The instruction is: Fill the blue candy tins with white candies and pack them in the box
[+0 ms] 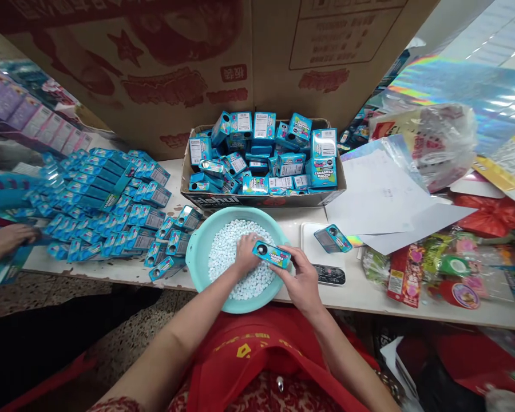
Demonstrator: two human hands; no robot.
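Note:
My right hand (302, 280) is closed around a small blue candy box (278, 256), which lies tilted over the right side of a turquoise plastic bowl (193, 257). A round dark opening shows at the box's left end. Many small white candies (223, 252) fill the bottom of the bowl. Down among them is my left hand (245, 256), its fingers curled beside the open end of the box. Part of those fingers is hidden, and what they hold does not show.
Behind the bowl stands a carton (257, 201) of blue boxes. Several more boxes (141, 217) cover the table's left, near another person's hand (12, 240). To the right lie a scale (309, 246) with one box (332, 238), paper sheets (377, 194) and candy packets (405, 274).

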